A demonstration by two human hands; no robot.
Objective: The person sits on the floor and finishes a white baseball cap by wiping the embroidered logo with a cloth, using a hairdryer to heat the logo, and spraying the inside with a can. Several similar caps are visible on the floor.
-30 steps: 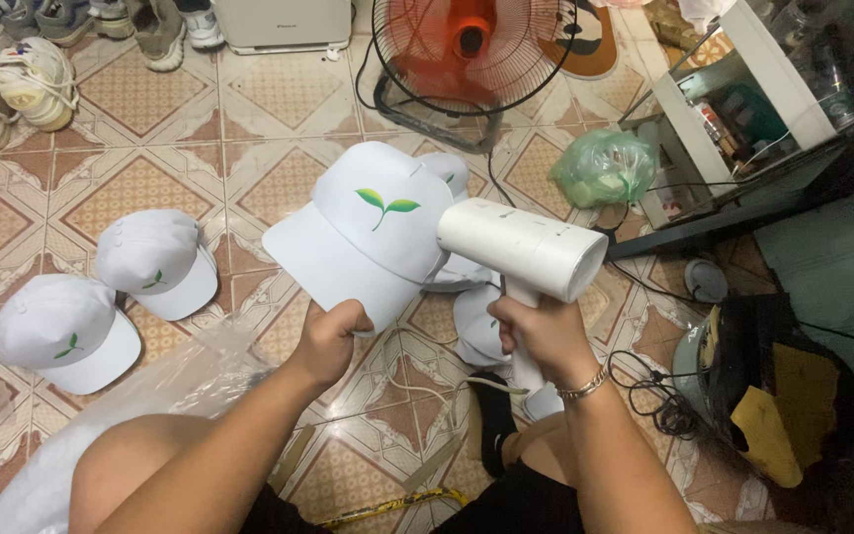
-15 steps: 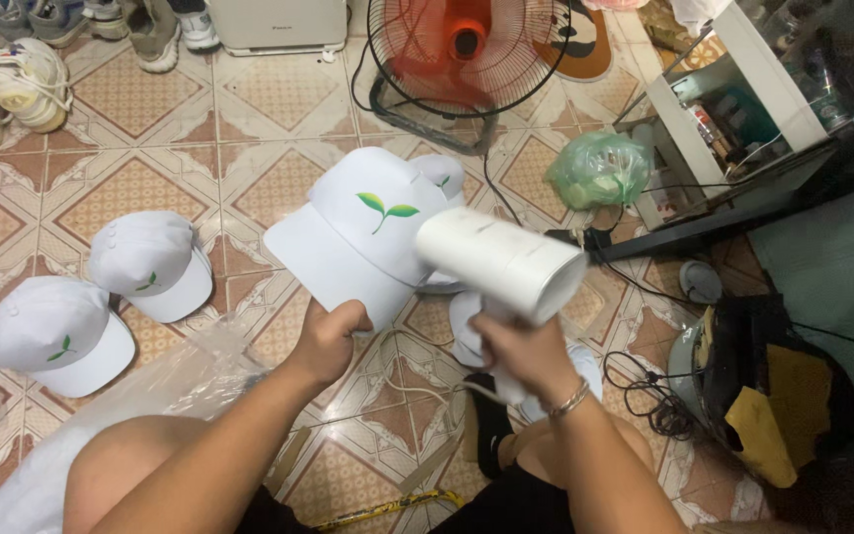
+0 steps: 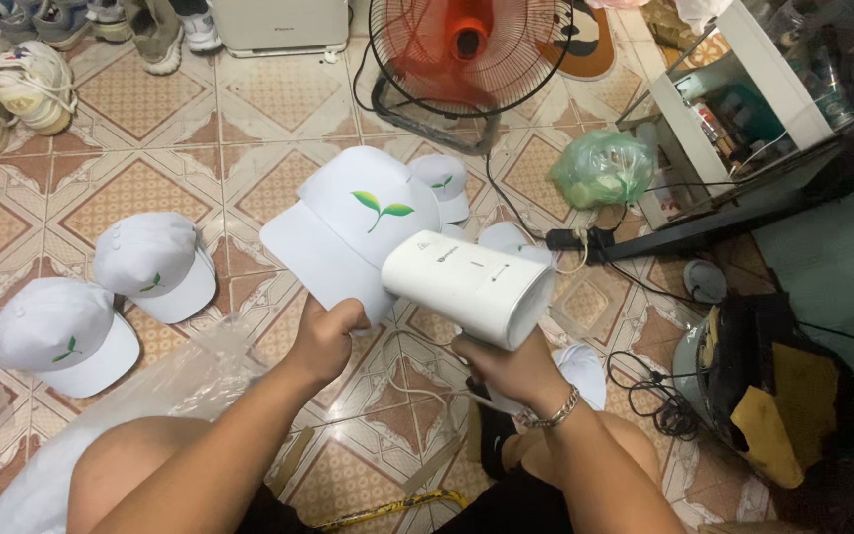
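Note:
My left hand [image 3: 326, 336] grips the brim of a white cap [image 3: 348, 227] with a green leaf emblem, holding it up over the tiled floor. My right hand [image 3: 506, 366] holds a white hair dryer [image 3: 467, 285] by its handle, its barrel lying across the cap's lower right side and pointing left at the cap. A metal bracelet circles my right wrist. Several more white caps lie behind the held one, partly hidden by it and by the dryer.
Two white caps [image 3: 155, 265] [image 3: 61, 331] lie on the floor at left beside clear plastic sheeting [image 3: 180, 371]. An orange floor fan [image 3: 462, 54] stands ahead, shoes [image 3: 12, 89] at top left, a green bag [image 3: 600, 168], power strip and cables at right, a shelf beyond.
The hair dryer has swung left and down toward the cap, its nozzle now closer to the crown. The cap stays held in about the same spot.

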